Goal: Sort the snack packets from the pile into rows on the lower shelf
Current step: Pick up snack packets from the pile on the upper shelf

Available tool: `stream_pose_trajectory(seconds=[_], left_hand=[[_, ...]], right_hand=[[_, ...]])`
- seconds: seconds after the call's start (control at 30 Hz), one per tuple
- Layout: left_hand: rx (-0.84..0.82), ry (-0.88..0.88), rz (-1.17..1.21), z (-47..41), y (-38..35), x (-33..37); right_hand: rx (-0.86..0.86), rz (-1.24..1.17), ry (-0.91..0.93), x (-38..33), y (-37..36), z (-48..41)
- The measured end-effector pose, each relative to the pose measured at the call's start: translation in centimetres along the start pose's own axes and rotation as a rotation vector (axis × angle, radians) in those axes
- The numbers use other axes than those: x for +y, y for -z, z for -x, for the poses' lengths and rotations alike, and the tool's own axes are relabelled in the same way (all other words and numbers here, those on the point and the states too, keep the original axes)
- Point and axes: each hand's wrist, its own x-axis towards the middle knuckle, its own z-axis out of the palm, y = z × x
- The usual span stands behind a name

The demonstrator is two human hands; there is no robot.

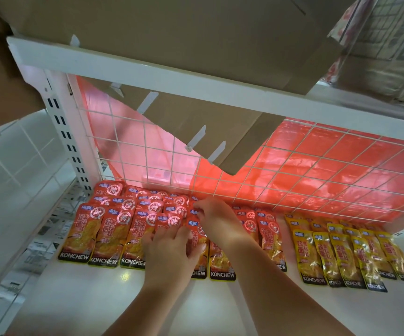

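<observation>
Head view: glossy red foil snack packets [113, 229] are laid overlapping like shingles, probably so labels show. One's top edge is pinched by the right hand [212, 215]; the left hand [172, 251] is pressed flat, fingers straight, on neighbours, likely to stop slippery film sliding. Crinkly yellow foil packets [341, 253] are rowed right of both, on the smooth white lower shelf [74, 299].

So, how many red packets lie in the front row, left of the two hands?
3, side by side on the shelf: leftmost red packet, middle red packet, third red packet beside the left hand, which may hide more.
</observation>
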Motion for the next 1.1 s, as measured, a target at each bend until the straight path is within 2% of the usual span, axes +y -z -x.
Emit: stream_pose_trajectory(seconds=[0.27, 0.37, 0.43, 0.63, 0.83, 1.1], left_hand=[[0.001, 0.003, 0.009, 0.0, 0.0, 0.0], [-0.014, 0.016, 0.019, 0.0, 0.1, 0.0], [-0.022, 0.023, 0.035, 0.0, 0.2, 0.1], [-0.054, 0.052, 0.039, -0.1, 0.2, 0.1], [-0.081, 0.03, 0.023, -0.2, 0.2, -0.2], [-0.111, 0.038, 0.029, -0.3, 0.7, 0.1]], right_hand=[[0.015, -0.018, -0.013, 0.0, 0.1, 0.5], [0.132, -0.132, -0.069, 1.0, 0.7, 2.0], [0.226, -0.109, -0.06, 2.2, 1.1, 3.6], [0.364, -0.028, -0.115, 4.5, -0.2, 9.7], [0.251, 0.045, -0.164, 3.9, -4.0, 11.4], [0.256, 0.025, -0.195, 3.8, -4.6, 10.5]])
